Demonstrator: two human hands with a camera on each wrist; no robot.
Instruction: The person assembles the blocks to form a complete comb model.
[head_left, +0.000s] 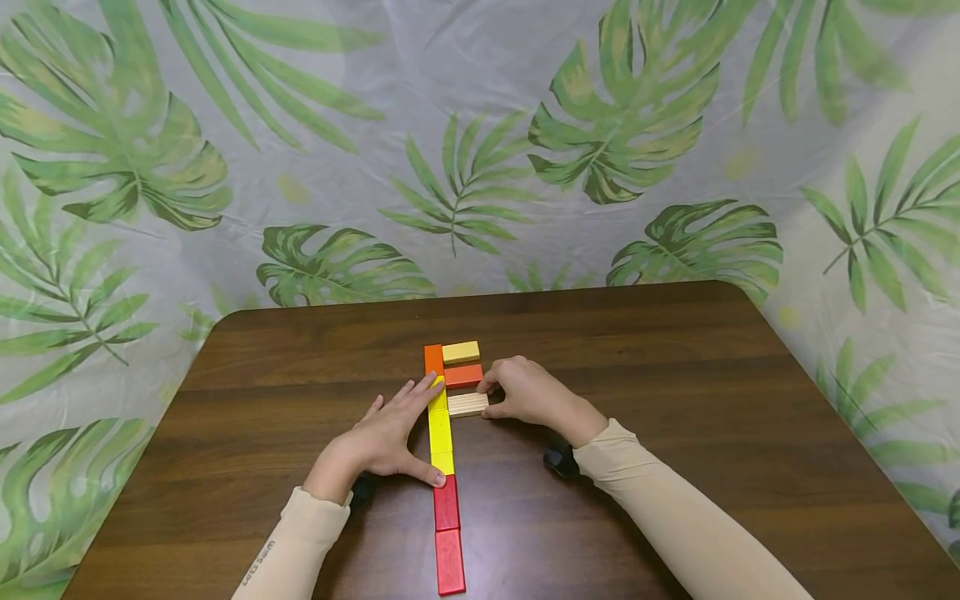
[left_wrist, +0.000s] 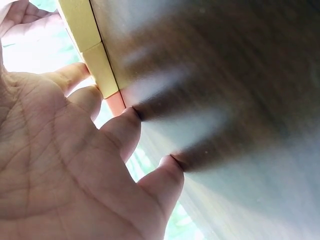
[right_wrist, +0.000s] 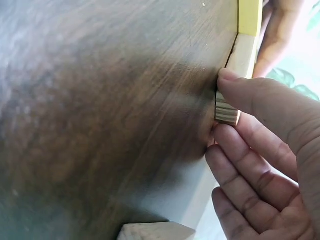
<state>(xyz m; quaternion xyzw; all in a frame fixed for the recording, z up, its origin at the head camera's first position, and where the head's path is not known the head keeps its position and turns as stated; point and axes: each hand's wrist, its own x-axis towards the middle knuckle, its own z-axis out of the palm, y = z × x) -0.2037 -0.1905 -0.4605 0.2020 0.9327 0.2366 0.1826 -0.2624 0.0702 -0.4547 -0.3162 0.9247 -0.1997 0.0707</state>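
A narrow column of blocks runs toward the person: an orange block (head_left: pixel 433 359) at the far end, several yellow blocks (head_left: pixel 440 429), then two red blocks (head_left: pixel 446 502). Along its right side, short rows stick out: a pale yellow block (head_left: pixel 461 352), an orange-red block (head_left: pixel 463 376) and a plain wooden block (head_left: pixel 467 406) with striped grain. My right hand (head_left: pixel 536 392) pinches the wooden block's outer end between thumb and fingers; its inner end meets the column. My left hand (head_left: pixel 386 433) is spread, with fingertips on the upper yellow part and the thumb near the yellow-red joint.
The dark wooden table (head_left: pixel 675 367) has rounded far corners. Behind it hangs a leaf-print cloth (head_left: pixel 480 100). A pale block corner (right_wrist: pixel 155 231) shows at the bottom of the right wrist view. Both sleeves (head_left: pixel 637 467) are cream, and dark devices sit at the wrists.
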